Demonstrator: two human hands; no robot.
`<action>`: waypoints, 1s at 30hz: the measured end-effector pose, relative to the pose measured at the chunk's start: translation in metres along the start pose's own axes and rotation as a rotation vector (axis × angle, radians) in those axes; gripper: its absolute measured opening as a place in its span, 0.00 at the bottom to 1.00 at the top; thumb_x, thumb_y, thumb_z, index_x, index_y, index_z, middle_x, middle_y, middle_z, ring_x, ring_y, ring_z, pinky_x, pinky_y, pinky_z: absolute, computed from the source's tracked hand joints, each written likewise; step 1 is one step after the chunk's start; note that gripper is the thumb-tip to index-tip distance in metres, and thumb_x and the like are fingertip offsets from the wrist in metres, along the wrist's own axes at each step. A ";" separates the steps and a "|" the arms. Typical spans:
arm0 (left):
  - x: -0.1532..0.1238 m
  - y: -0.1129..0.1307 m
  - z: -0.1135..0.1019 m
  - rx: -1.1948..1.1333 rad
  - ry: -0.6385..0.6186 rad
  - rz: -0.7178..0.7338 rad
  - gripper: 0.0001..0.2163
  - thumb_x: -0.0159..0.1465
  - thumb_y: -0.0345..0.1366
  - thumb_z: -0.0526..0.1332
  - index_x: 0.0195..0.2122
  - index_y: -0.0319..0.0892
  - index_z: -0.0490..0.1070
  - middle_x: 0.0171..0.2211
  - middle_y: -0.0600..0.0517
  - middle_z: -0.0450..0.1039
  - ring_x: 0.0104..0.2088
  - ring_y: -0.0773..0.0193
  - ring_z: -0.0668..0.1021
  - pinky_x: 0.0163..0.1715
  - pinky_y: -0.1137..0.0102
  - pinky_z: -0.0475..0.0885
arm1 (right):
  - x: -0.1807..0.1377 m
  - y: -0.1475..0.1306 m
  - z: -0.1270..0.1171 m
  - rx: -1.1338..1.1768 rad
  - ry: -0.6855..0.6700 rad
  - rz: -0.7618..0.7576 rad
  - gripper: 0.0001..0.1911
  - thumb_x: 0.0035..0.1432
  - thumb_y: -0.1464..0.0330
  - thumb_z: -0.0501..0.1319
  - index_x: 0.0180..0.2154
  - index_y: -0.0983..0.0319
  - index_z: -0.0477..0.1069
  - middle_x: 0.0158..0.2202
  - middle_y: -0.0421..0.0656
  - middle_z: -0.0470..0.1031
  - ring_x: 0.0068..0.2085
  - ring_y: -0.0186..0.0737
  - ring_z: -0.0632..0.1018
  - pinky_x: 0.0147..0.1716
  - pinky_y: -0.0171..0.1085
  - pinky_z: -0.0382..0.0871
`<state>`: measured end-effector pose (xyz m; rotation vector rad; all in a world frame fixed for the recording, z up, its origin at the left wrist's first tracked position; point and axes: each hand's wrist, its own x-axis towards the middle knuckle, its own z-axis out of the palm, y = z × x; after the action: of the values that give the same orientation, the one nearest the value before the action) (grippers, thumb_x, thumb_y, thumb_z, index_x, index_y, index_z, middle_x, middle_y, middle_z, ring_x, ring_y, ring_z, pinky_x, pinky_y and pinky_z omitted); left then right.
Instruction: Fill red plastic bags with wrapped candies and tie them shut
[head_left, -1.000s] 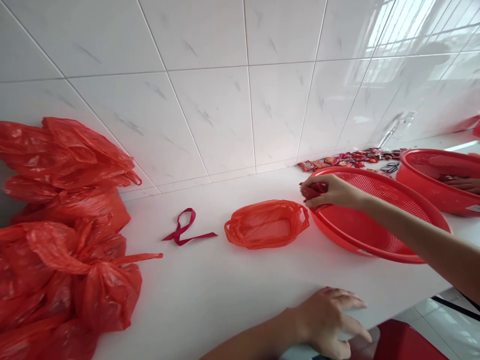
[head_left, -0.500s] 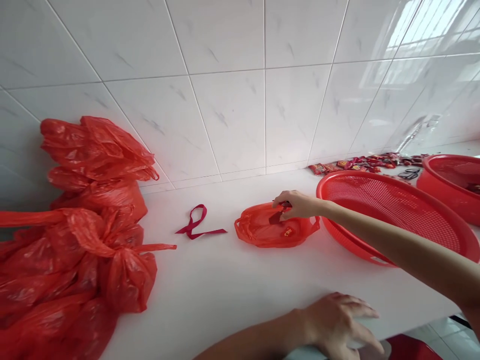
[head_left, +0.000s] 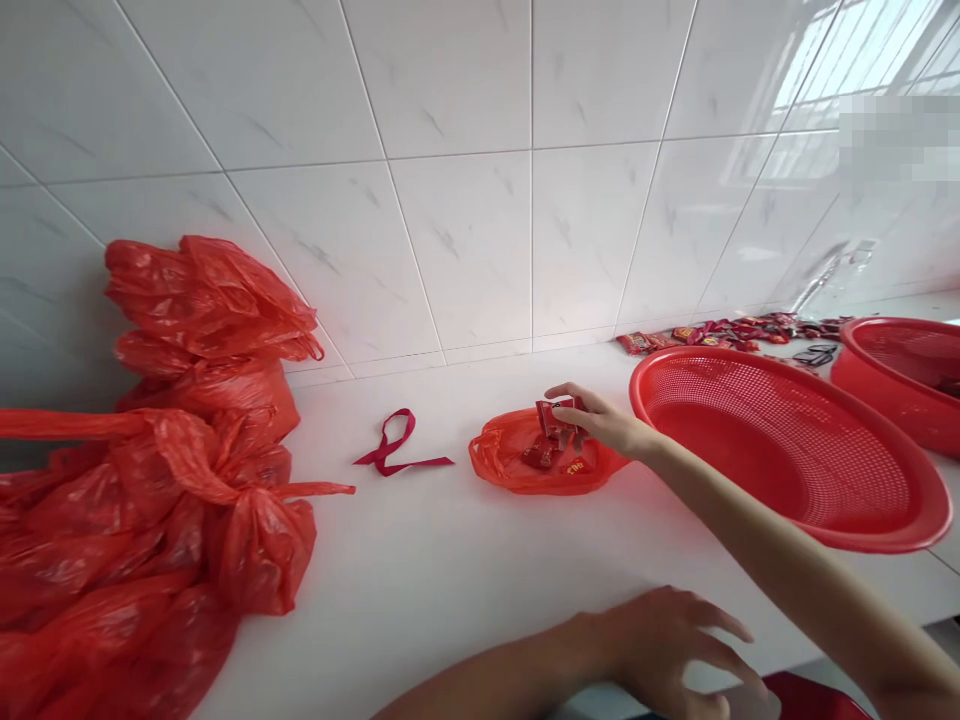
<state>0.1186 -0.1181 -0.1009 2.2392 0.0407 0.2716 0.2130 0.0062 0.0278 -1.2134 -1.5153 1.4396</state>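
Note:
My right hand (head_left: 600,418) is over a red plastic bag (head_left: 495,460) on the white tabletop, its fingers closed on a small red packet (head_left: 551,417). Beneath it, inside the open bag, lie several more red packets (head_left: 541,453), one with yellow lettering. My left hand (head_left: 675,645) hangs by the table's front edge with fingers apart and curved. Below that hand, a dark red object (head_left: 810,697) shows only in part.
Left of the bag lies a looped red ribbon (head_left: 397,440). Filled red bags (head_left: 247,550) are heaped at the left. On the right stand a perforated red basket (head_left: 720,400) and a second red basket (head_left: 892,390). Loose packets (head_left: 735,330) line the tiled wall.
More red packets now lie in the bag, and my right hand is slightly right with a packet in view. The near basket has shifted and tilted. My left hand remains near the table edge.

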 end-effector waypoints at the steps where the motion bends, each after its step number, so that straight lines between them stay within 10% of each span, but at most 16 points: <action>1: -0.001 0.000 -0.004 -0.053 0.070 -0.004 0.15 0.63 0.36 0.62 0.50 0.42 0.78 0.61 0.48 0.71 0.61 0.57 0.73 0.65 0.67 0.61 | -0.003 0.004 0.002 0.083 0.022 -0.025 0.17 0.60 0.59 0.65 0.47 0.59 0.69 0.28 0.38 0.79 0.24 0.35 0.76 0.26 0.36 0.72; 6: -0.019 -0.001 -0.050 -0.024 0.536 -0.025 0.08 0.63 0.35 0.61 0.37 0.41 0.80 0.40 0.45 0.82 0.43 0.58 0.82 0.51 0.66 0.75 | -0.012 0.024 0.005 0.422 0.128 -0.074 0.21 0.48 0.55 0.74 0.38 0.61 0.76 0.30 0.40 0.79 0.30 0.34 0.78 0.35 0.36 0.74; 11: -0.053 -0.010 -0.095 0.306 0.919 -0.253 0.10 0.65 0.33 0.57 0.41 0.41 0.79 0.43 0.43 0.80 0.46 0.54 0.80 0.49 0.60 0.75 | -0.016 0.038 0.004 0.579 0.179 -0.057 0.18 0.43 0.60 0.77 0.35 0.60 0.78 0.33 0.40 0.81 0.34 0.36 0.80 0.42 0.38 0.75; 19: -0.081 -0.020 -0.082 0.447 0.840 -0.448 0.10 0.65 0.31 0.57 0.40 0.43 0.78 0.34 0.48 0.82 0.36 0.57 0.81 0.54 0.53 0.70 | -0.020 0.057 0.020 0.605 0.138 -0.068 0.19 0.44 0.62 0.77 0.39 0.58 0.79 0.34 0.40 0.81 0.36 0.40 0.81 0.46 0.44 0.75; 30: -0.062 0.003 -0.109 -0.330 1.231 -0.470 0.13 0.66 0.43 0.62 0.43 0.41 0.80 0.42 0.45 0.82 0.46 0.53 0.81 0.51 0.59 0.74 | -0.026 0.071 0.031 0.495 0.096 -0.135 0.21 0.48 0.57 0.75 0.43 0.57 0.78 0.38 0.42 0.82 0.38 0.41 0.81 0.47 0.44 0.74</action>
<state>0.0356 -0.0437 -0.0433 1.3804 1.0595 1.2286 0.2028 -0.0327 -0.0438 -0.8487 -1.0650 1.5223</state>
